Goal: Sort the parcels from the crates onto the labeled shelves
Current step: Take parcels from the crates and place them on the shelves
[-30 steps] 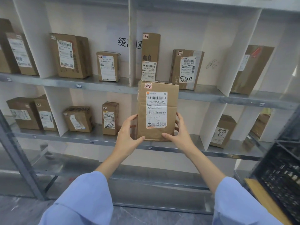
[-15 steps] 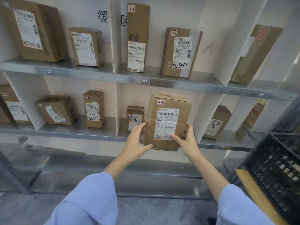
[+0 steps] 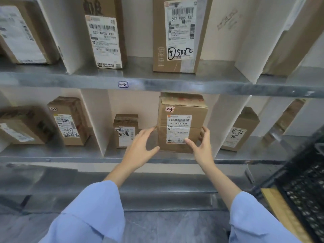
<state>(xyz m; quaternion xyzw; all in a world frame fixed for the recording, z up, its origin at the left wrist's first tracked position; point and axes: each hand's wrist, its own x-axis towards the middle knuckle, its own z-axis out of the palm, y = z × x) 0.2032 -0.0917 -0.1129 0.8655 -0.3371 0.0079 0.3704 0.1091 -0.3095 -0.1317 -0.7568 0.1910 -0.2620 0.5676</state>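
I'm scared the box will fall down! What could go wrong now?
The tall parcel stands close to the shelf's front edge, so it might tip off when the left hand and right hand let go. Nudged sideways, it could knock the small parcel beside it.

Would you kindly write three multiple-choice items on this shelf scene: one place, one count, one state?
1. Where is the A34 parcel? A upper shelf; B lower shelf, right of a smaller parcel; C black crate.
2. How many parcels share its compartment, itself included? A two; B three; C four.
3. How does it stand? A lying flat; B upside down; C upright, label outward.
Answers: B, it sits beside the smaller parcel there; A, only those two stand between the dividers; C, its label reads upright.
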